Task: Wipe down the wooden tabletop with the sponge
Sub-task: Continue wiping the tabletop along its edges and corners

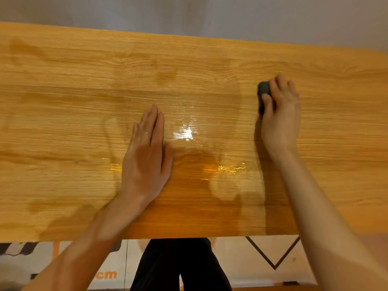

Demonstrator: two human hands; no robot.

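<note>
- Head view: your right hand (280, 114) has its grip clenched around the small dark grey sponge (263, 95), fingers curled over its top and thumb along its near side, pressing it down onto the glossy, orange-toned wood-grain tabletop (63, 101). The sponge sits in the right half of the tabletop, nearer the far edge than the near edge.
- Your left hand (147, 152) lies flat near the middle of the tabletop, grip released, fingers straight and together, palm down. It holds nothing; you are probably using it to steady yourself while the other arm reaches out.
- Between your hands the tabletop shines wet, with bright glare and thin water streaks, so that stretch looks wiped already. The far left corner and the right end look duller and likely want passes yet.
- Nothing else sits on the tabletop. Beyond its far edge is a plain grey wall (189, 11). Below the near edge you can see your dark trousers (178, 263) and a pale printed floor mat (252, 267) with black lines and orange lettering.
</note>
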